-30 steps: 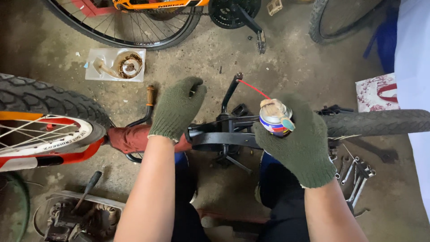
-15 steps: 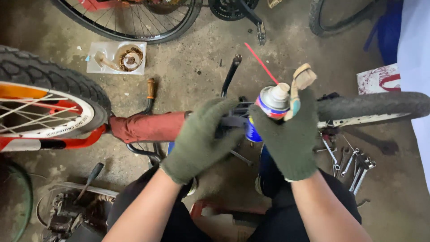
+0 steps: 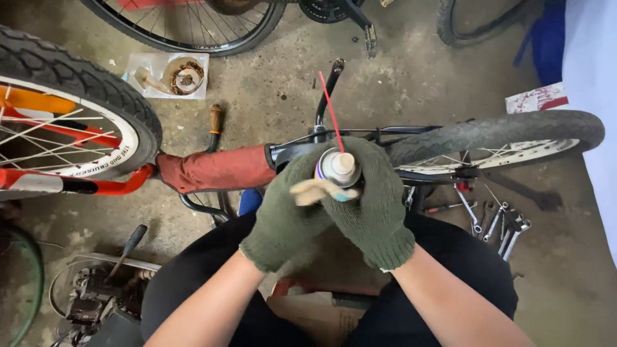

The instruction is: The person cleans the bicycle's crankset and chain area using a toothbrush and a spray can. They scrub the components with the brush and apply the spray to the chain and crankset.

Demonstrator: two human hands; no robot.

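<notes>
Stained grey concrete floor point(image 3: 411, 77) fills the workshop scene, with a small bicycle lying across it at the person's knees. On the left, its knobby black tyre on a white rim point(image 3: 83, 96) sits beside an orange frame tube point(image 3: 96, 186), and on the right a thinner black rear tyre point(image 3: 501, 132) stretches toward the edge. Between them, a red cloth-wrapped frame section point(image 3: 215, 168) runs toward the hands. Another bicycle's spoked black wheel point(image 3: 193, 26) crosses the top of the view. At centre, both hands wear olive-green knitted gloves. The left hand point(image 3: 286, 212) and the right hand point(image 3: 373, 205) are wrapped tightly together around a small metal aerosol spray can point(image 3: 337, 168), held upright just above the bicycle's frame. Only the can's silvery top and a blue band show; a thin red straw point(image 3: 331, 109) rises from its nozzle, tilted slightly left. A worn beige fingertip patch lies across the can's front. Farther off, a flat square clear plastic packet with brown coiled contents point(image 3: 168, 75) lies at upper left, a white and red printed card point(image 3: 536, 97) lies at upper right, and loose silver wrenches point(image 3: 498, 222) lie at right.
</notes>
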